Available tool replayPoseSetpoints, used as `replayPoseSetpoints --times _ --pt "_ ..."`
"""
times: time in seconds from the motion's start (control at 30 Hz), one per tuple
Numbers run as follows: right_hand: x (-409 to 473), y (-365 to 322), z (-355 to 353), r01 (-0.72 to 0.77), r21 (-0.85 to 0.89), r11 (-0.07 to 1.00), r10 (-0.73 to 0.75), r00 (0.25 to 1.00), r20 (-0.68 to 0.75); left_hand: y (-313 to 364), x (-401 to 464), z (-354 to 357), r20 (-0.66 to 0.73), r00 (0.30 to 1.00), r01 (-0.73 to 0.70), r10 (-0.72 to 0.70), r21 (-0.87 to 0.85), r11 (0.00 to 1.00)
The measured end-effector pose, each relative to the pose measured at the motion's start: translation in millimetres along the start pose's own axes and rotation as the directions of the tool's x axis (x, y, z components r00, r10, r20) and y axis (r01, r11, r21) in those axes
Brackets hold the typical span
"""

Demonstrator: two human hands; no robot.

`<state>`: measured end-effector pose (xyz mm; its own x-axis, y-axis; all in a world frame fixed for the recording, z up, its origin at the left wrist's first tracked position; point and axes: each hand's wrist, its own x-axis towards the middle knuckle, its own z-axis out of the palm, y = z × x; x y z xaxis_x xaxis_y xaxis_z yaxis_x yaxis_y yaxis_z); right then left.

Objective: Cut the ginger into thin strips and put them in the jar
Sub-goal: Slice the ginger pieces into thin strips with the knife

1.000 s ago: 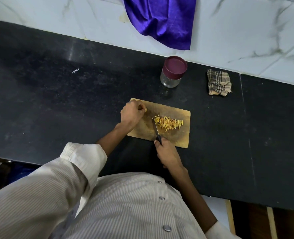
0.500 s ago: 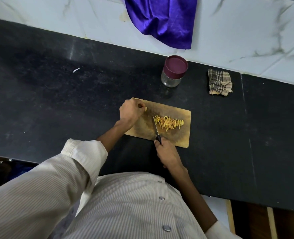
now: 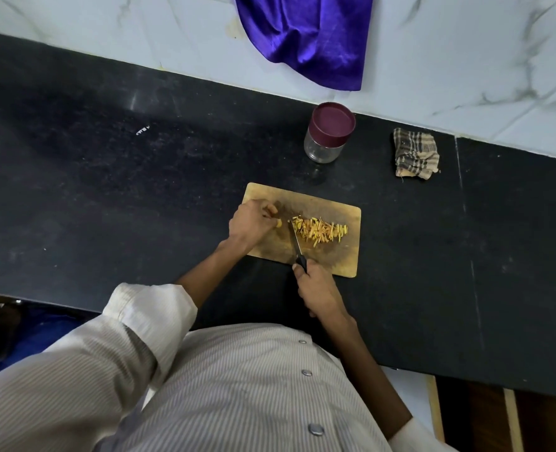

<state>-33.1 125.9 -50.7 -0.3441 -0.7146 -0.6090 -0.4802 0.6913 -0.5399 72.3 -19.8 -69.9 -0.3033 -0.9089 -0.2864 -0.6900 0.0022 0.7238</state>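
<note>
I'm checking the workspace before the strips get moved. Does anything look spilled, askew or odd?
Nothing spilled: the ginger strips sit in one heap on the cutting board. One snag: the jar behind the board has its maroon lid on, so it must be opened first. A crumpled checked cloth lies to its right.

Soft, dim indoor light, mostly from above. Black countertop (image 3: 139,190) shows a faint specular streak near its back edge, left of centre. Marble wall (image 3: 465,44) is brightest. Wide-angle bending at the frame edges. Centre sharp; the shirt (image 3: 237,386) is slightly soft.
</note>
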Motion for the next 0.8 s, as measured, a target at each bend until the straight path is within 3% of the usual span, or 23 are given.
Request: replayPoseSetpoints --times 0.27,0.8 --pt "4 -9 2 -0.007 -0.044 0.999 0.006 1.0 -0.011 -12 -7 1 0.034 0.993 -0.117 0.116 0.037 0.992" --pt "-2 -17 1 -0.005 -0.036 0.999 0.004 1.0 -0.014 -16 -12 5 -0.002 0.988 -0.151 0.151 0.081 0.985"
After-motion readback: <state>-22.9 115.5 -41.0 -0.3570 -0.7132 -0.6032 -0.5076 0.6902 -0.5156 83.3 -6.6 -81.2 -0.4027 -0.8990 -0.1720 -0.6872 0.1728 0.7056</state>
